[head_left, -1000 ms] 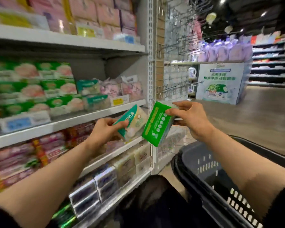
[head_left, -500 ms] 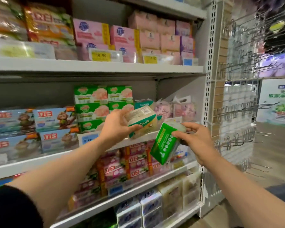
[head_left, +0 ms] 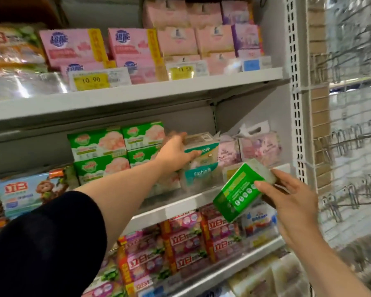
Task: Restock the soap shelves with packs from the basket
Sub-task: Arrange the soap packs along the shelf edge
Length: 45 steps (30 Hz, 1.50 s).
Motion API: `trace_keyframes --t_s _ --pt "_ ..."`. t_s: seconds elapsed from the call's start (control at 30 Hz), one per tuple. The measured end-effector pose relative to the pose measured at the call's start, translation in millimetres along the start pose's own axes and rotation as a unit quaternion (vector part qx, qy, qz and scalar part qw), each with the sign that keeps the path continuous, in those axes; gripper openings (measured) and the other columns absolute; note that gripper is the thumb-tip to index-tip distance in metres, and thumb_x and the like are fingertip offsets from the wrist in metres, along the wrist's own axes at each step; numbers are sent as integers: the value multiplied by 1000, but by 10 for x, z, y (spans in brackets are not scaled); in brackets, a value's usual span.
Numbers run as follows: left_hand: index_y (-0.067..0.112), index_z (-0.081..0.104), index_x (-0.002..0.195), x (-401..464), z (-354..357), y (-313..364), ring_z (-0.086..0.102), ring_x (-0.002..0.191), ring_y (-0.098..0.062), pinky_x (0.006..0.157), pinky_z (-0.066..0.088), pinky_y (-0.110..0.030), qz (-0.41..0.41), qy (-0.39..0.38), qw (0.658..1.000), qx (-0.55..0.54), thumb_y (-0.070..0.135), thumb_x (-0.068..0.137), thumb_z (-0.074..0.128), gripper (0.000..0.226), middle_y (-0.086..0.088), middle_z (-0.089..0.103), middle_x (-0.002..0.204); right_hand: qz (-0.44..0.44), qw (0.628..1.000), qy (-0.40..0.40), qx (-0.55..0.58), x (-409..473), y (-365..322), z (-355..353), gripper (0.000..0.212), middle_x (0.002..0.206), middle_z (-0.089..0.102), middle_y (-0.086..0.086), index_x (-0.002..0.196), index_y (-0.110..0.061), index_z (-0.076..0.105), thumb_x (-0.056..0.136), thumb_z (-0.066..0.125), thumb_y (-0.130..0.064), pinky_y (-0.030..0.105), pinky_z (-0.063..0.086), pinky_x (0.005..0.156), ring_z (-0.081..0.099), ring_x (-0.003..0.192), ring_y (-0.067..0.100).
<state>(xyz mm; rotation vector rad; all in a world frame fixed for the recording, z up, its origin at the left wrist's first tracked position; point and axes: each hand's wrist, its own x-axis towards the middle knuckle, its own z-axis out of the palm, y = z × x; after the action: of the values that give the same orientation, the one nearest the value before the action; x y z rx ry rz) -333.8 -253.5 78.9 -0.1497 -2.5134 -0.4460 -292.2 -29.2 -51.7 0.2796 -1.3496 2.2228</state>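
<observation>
Two packs remain unshelved: left hand grips a teal pack going onto the mid-frame stack, right hand clutches a green pack lower right.

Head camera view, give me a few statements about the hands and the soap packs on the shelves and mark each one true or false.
1. The left hand grips a teal and white pack at the middle shelf. True.
2. The right hand is empty. False: it holds a green pack.
3. The green pack already sits on the shelf. False: it is held in the air in front of the shelf edge.
4. A yellow price tag on the upper shelf reads 10.90. True.
5. The teal and white pack goes on top of another teal pack. True.
</observation>
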Motion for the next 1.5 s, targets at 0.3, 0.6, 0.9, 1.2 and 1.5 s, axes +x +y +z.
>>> trace_keyframes --t_s 0.3,0.6,0.9,1.2,1.5 --pt "19 51 138 24 75 -24 49 122 -27 99 38 -33 32 6 990 136 45 97 49 49 -11 55 132 31 998 -23 57 103 15 -139 78 99 74 9 110 -10 68 39 89 -32 39 56 82 69 96 29" --pt "11 62 112 -491 299 242 56 103 -16 87 48 -29 152 195 969 -10 21 90 65 25 -3 57 117 90 964 -133 214 27 -116 -244 73 105 70 13 126 -1 58 54 70 9 28 58 66 68 91 24" --pt "12 61 118 -1185 181 286 68 102 -20 89 55 -35 -177 -300 739 -577 40 76 60 51 -10 70 115 125 912 -234 311 -145 -90 -139 85 115 67 13 116 -16 68 34 89 -16 35 56 77 63 105 30" --pt "11 71 97 -1338 -331 -116 70 83 -13 69 55 -25 -151 -154 865 -454 35 69 70 37 -3 75 92 182 930 -166 271 -353 126 321 46 112 67 15 118 -7 63 77 52 10 21 56 59 69 84 20" --pt "10 60 125 -1006 -904 -515 71 92 -21 82 59 -39 -116 61 945 -300 36 59 81 74 -7 70 108 -46 940 -211 -264 -505 294 683 57 133 45 -14 130 -30 51 84 68 -2 8 29 99 39 126 -2"
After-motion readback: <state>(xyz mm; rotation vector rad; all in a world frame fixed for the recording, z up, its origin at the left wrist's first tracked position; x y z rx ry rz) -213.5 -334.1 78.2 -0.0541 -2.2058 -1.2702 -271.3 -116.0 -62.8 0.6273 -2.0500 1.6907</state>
